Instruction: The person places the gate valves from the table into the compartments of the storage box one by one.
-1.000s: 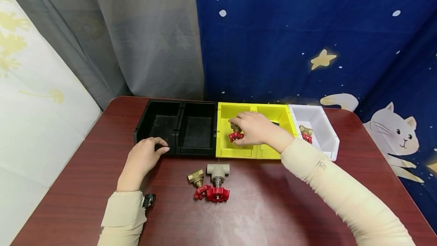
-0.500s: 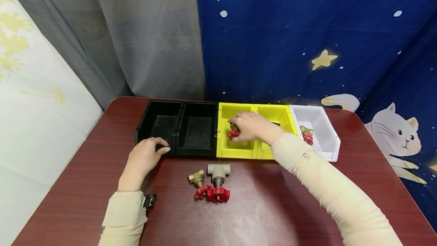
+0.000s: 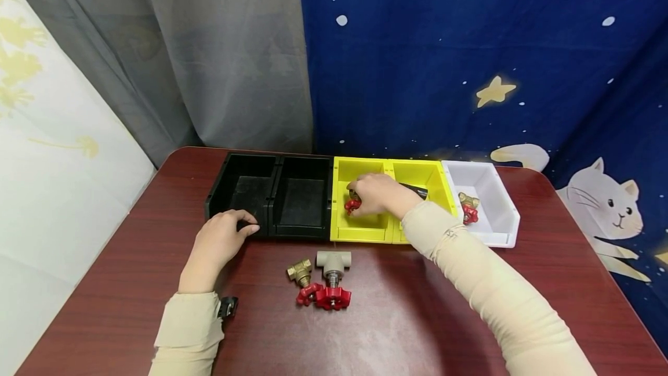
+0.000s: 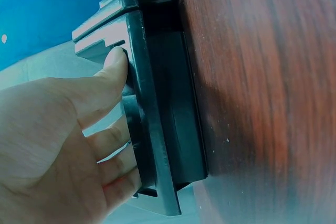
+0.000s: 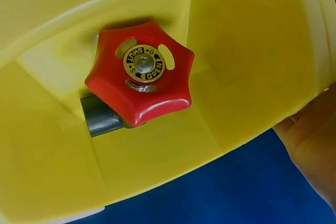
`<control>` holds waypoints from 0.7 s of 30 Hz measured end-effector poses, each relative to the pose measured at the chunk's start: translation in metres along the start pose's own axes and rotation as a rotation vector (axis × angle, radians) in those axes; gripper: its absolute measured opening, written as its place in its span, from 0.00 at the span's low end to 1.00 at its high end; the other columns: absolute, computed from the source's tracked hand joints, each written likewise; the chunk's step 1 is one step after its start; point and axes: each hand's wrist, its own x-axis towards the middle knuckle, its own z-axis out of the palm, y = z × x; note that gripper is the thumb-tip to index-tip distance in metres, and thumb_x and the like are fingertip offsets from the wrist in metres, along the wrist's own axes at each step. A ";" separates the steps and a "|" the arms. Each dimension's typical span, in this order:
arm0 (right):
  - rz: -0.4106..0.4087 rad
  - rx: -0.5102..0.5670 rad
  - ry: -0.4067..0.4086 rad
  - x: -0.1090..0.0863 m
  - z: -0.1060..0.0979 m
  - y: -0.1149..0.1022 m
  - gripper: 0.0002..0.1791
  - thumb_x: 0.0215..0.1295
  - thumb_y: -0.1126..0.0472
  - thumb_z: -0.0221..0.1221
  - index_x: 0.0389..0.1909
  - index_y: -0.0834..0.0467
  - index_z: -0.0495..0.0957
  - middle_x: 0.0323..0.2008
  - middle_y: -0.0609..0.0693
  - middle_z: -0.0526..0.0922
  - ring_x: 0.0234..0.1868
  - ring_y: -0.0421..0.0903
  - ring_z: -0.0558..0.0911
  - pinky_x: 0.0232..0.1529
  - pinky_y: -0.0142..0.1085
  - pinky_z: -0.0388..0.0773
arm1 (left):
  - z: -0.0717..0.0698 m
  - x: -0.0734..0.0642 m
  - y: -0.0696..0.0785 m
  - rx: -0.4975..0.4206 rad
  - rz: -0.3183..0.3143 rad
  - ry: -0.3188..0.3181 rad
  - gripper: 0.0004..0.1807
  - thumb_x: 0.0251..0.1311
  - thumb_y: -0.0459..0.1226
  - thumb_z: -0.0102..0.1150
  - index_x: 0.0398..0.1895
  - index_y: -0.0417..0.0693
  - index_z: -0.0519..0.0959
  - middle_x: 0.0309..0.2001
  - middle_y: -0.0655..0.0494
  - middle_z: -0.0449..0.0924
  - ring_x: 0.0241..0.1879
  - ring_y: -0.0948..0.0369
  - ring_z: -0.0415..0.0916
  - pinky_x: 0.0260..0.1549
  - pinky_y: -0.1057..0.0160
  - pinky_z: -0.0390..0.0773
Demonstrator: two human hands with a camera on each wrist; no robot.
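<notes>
My right hand [image 3: 378,193] is inside the left yellow bin [image 3: 362,235], its fingers around a brass gate valve [image 3: 352,206] with a red handwheel. Most of the brass body is hidden by the fingers. In the right wrist view only part of that hand shows at the right edge; the held valve is out of sight there. My left hand [image 3: 221,242] rests on the front rim of the leftmost black bin [image 4: 157,124], thumb and fingers at the edge. On the table lie another brass valve [image 3: 300,273] and a grey tee-bodied valve [image 3: 334,263], red handwheels touching.
A dark-bodied valve [image 5: 102,116] with a red handwheel lies in the right yellow bin [image 3: 423,170]. The white bin [image 3: 503,213] at the right holds a brass valve [image 3: 468,205]. A second black bin [image 3: 301,229] stands left of the yellow pair. Curtains hang behind the table.
My right hand has shifted slightly left within the left yellow bin, and the valve's red handwheel with it. More of the dark valve body behind the wrist shows. My left hand stays put.
</notes>
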 end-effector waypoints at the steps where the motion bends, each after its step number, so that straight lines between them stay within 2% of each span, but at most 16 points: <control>1: 0.000 -0.002 -0.003 0.001 0.000 0.000 0.33 0.56 0.41 0.67 0.56 0.58 0.78 0.43 0.51 0.80 0.44 0.49 0.79 0.53 0.46 0.77 | 0.000 0.000 0.000 0.000 0.001 0.000 0.07 0.63 0.39 0.66 0.41 0.47 0.85 0.45 0.42 0.83 0.46 0.43 0.78 0.44 0.39 0.76; 7: 0.002 0.000 -0.031 0.004 0.003 -0.004 0.29 0.57 0.41 0.68 0.52 0.58 0.79 0.41 0.50 0.80 0.42 0.48 0.79 0.52 0.45 0.78 | 0.000 -0.001 0.001 0.000 0.003 0.001 0.07 0.63 0.39 0.66 0.41 0.47 0.85 0.45 0.42 0.83 0.46 0.43 0.78 0.43 0.40 0.76; 21: 0.053 -0.009 -0.079 0.007 0.006 -0.009 0.35 0.55 0.41 0.70 0.56 0.61 0.76 0.47 0.54 0.80 0.50 0.51 0.79 0.56 0.47 0.76 | -0.001 -0.001 0.002 0.003 0.006 0.006 0.07 0.63 0.39 0.66 0.40 0.47 0.85 0.45 0.42 0.83 0.46 0.42 0.78 0.43 0.40 0.76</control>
